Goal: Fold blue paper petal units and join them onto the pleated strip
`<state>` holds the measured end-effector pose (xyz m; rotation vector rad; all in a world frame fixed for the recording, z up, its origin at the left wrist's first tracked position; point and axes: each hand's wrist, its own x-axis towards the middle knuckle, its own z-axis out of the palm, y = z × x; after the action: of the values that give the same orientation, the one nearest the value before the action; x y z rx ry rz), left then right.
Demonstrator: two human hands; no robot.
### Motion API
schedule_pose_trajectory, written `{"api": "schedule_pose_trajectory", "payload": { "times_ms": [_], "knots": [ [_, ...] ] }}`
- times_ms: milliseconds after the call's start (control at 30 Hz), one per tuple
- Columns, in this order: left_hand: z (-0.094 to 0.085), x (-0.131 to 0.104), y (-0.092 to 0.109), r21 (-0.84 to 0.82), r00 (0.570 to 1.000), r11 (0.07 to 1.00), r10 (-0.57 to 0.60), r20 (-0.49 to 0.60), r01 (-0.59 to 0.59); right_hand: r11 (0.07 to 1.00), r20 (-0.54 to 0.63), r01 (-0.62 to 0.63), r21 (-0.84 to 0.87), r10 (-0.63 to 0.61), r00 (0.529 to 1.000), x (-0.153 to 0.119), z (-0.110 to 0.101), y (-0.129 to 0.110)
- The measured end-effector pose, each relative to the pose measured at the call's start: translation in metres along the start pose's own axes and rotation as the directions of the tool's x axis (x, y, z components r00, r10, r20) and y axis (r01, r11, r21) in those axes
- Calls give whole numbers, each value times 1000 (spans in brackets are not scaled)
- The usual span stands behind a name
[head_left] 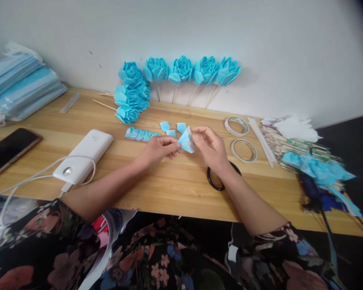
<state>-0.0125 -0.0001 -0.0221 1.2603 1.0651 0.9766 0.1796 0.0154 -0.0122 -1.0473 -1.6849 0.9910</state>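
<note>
Between my two hands is a folded blue-and-white petal piece [186,141], fanned out toward the right. My left hand [163,147] pinches its narrow left end between thumb and fingers. The fingers of my right hand [210,147] close on its wide white edge. Just behind lie a few loose blue petal pieces [164,126] and an overlapping row of folded blue petals [140,134]. Finished blue flowers on sticks [181,70] lean against the wall, and more blue flowers [131,96] are heaped to their left.
Two tape rolls [236,126] and white strips [261,141] lie to the right, near a pile of sticks and blue scraps [320,167]. A black ring [214,179] is under my right wrist. At left are a power bank [84,155], phone [10,151] and stacked masks [21,88].
</note>
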Motion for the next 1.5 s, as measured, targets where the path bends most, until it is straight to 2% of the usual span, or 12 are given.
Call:
{"api": "schedule_pose_trajectory", "payload": {
  "times_ms": [133, 267, 467, 667, 833, 1000, 1167, 1233, 1400, 1500],
  "knots": [
    [-1, 1, 1, -122, 998, 992, 13, -60, -20, 997, 65, 77, 4, -77, 995, -1, -1, -3],
    [-1, 1, 1, -197, 997, 980, 10, -82, -26, 984, 88, 103, -145, -91, 992, -1, 3, -1],
    [-1, 1, 2, -95, 998, 995, -9, -58, 4, 983, 12, 74, -170, -73, 997, 1, 5, 4],
    [-3, 0, 0, -88, 998, 995, -44, -47, 40, 987, -11, 59, -150, -61, 998, 1, 4, 5],
    [-3, -1, 1, -1, 998, 998, -60, -10, 60, 988, -37, 64, -142, -70, 997, 0, 4, 3],
    [-2, -1, 1, 1, 998, 998, -64, -8, 64, 997, -34, 11, -77, -14, 999, 0, 5, 8],
    [-3, 0, -2, -44, 997, 997, -71, -29, 70, 971, 69, -140, 196, 129, 989, 3, 4, 9],
    [-3, 0, -2, -41, 997, 996, -79, -26, 78, 947, 99, -199, 254, 179, 979, 4, 3, 7],
    [-2, 0, 1, 18, 996, 997, -78, -35, 78, 937, 195, -241, 254, 194, 961, 3, 0, 4],
    [-1, -1, 1, 31, 997, 997, -71, -29, 72, 949, 206, -243, 201, 201, 958, 3, 0, 4]
  ]
}}
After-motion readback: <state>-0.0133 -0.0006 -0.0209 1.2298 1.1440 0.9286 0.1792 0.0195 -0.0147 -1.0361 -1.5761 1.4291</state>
